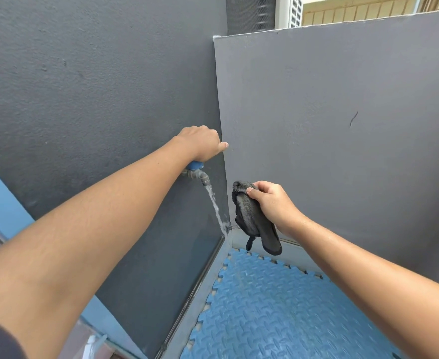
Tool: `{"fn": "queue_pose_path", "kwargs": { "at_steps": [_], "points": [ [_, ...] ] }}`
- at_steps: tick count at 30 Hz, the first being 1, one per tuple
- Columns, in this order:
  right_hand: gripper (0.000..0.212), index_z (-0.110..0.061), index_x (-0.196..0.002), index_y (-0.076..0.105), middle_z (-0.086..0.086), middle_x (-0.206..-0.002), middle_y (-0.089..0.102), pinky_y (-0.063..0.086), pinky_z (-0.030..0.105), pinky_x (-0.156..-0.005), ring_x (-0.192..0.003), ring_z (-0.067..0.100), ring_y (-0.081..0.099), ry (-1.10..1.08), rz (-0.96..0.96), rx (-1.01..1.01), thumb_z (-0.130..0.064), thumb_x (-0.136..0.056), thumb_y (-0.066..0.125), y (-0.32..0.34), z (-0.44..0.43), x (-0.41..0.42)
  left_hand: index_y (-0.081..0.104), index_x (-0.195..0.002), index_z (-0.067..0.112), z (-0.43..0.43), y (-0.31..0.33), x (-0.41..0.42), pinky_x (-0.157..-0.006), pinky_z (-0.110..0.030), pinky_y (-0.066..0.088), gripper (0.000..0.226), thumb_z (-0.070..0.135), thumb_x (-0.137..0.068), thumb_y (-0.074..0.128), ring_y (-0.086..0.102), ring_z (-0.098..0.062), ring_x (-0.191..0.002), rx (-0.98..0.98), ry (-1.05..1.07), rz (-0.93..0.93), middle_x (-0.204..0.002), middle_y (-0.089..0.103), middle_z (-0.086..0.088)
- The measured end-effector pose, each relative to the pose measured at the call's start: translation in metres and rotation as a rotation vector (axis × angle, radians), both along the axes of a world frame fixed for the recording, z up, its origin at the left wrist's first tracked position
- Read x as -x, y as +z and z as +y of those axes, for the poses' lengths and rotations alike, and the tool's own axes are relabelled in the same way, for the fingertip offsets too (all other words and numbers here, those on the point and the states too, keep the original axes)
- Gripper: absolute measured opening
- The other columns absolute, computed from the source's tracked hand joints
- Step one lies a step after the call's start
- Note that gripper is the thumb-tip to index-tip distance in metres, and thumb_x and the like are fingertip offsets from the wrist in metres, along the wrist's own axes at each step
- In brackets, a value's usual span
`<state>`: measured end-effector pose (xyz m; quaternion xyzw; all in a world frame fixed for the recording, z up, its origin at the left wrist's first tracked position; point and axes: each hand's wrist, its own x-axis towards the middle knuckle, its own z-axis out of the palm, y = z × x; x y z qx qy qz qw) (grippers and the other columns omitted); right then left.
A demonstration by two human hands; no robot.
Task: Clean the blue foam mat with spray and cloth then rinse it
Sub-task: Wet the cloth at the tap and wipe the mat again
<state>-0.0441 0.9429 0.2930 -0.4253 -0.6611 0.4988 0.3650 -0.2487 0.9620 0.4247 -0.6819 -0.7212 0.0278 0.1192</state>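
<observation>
My left hand [201, 143] is closed over the blue handle of a wall tap [197, 174] near the corner of two grey walls. Water [216, 208] runs from the spout down into the corner. My right hand [271, 200] holds a dark grey cloth [252, 221] just right of the stream; the cloth hangs limp and is not in the water. Below lies the blue foam mat [278, 312], with a raised tread pattern and jigsaw edges, flat on the floor at the lower right.
Grey walls [342, 125] meet in a corner right behind the tap. A grey floor strip and a drain channel [200, 286] run along the left wall beside the mat. A blue surface [0, 198] shows at the far left.
</observation>
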Motion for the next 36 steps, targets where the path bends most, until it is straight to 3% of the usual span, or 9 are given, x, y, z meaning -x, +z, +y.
{"fn": "queue_pose_path", "kwargs": {
  "at_steps": [3,5,9,14,19,22,25,32,36],
  "points": [
    [0.023,-0.011,-0.088,0.066,0.008,-0.078,0.068,0.051,0.040,-0.074,-0.071,0.018,0.062,0.003,-0.026,-0.010,-0.030,-0.097,0.057,0.001,0.000,-0.009,0.061,-0.128,0.006,0.001,0.003,-0.004,-0.094,-0.043,0.042,0.050,0.045,-0.108,0.036,0.057,-0.040,-0.124,0.026,0.147,0.028,-0.133,0.061,-0.018],
    [0.024,-0.012,-0.089,0.067,0.018,-0.086,0.070,0.055,0.049,-0.080,-0.073,0.020,0.062,0.001,-0.029,-0.019,-0.033,-0.095,0.057,0.001,0.000,-0.016,0.059,-0.132,0.007,0.002,0.002,-0.011,-0.095,-0.042,0.043,0.041,0.035,-0.108,0.042,0.057,-0.039,-0.126,0.012,0.194,0.031,-0.137,0.060,-0.017],
    [0.022,-0.017,-0.088,0.070,0.018,-0.093,0.073,0.056,0.053,-0.088,-0.079,0.030,0.069,-0.027,-0.035,0.007,-0.035,-0.095,0.057,-0.010,-0.003,-0.029,0.059,-0.118,0.007,-0.009,-0.010,-0.027,-0.069,-0.038,0.040,0.021,0.021,-0.102,0.058,0.066,-0.036,-0.102,-0.277,0.095,0.056,-0.122,0.059,-0.016],
    [0.023,-0.016,-0.087,0.069,0.009,-0.086,0.075,0.055,0.050,-0.088,-0.080,0.031,0.070,-0.068,-0.142,0.092,-0.034,-0.097,0.057,-0.055,-0.015,-0.037,0.062,-0.093,0.009,-0.061,-0.083,-0.062,-0.052,-0.033,0.038,0.023,0.031,-0.098,0.058,0.055,-0.024,-0.070,-0.622,-0.429,-0.196,-0.090,0.056,-0.008],
    [0.021,-0.017,-0.081,0.064,0.003,-0.081,0.072,0.050,0.036,-0.077,-0.079,0.025,0.066,-0.050,-0.299,0.172,-0.032,-0.097,0.061,-0.141,-0.035,-0.042,0.061,-0.097,0.011,-0.087,-0.236,-0.047,-0.055,-0.037,0.048,0.019,0.029,-0.100,0.057,0.049,-0.021,-0.065,-0.319,-0.326,-0.423,-0.091,0.055,-0.004],
    [0.024,-0.019,-0.077,0.057,-0.001,-0.073,0.060,0.039,0.032,-0.066,-0.071,0.020,0.054,-0.006,-0.398,0.203,-0.029,-0.099,0.061,-0.190,-0.047,-0.041,0.063,-0.111,0.012,-0.098,-0.330,-0.021,-0.071,-0.039,0.052,0.020,0.027,-0.103,0.053,0.065,-0.029,-0.089,-0.080,-0.147,-0.506,-0.105,0.060,-0.005],
    [0.016,-0.015,-0.095,0.062,0.009,-0.087,0.066,0.043,0.036,-0.074,-0.084,0.029,0.060,0.024,-0.441,0.202,-0.030,-0.099,0.060,-0.251,-0.057,-0.030,0.061,-0.125,0.011,-0.112,-0.414,-0.004,-0.089,-0.041,0.049,0.026,0.021,-0.104,0.050,0.062,-0.030,-0.112,0.101,-0.031,-0.569,-0.122,0.061,-0.008],
    [0.039,-0.020,-0.133,0.053,0.011,-0.115,0.053,0.046,0.044,-0.086,-0.106,0.033,0.054,0.321,-0.825,-0.199,-0.037,-0.098,0.052,-0.387,-0.124,-0.003,0.058,-0.128,0.005,-0.138,-0.536,0.010,-0.099,-0.051,0.048,0.036,0.000,-0.093,0.051,0.058,-0.041,-0.116,0.229,0.035,-0.621,-0.123,0.058,-0.017],
    [0.045,-0.028,-0.135,0.054,0.005,-0.113,0.056,0.045,0.042,-0.079,-0.100,0.027,0.054,0.300,-0.859,-0.426,-0.049,-0.095,0.055,-0.429,-0.140,-0.008,0.055,-0.132,0.004,-0.138,-0.555,0.008,-0.106,-0.050,0.044,0.042,0.019,-0.096,0.040,0.055,-0.039,-0.125,0.139,-0.035,-0.541,-0.133,0.057,-0.017]
  ]
}}
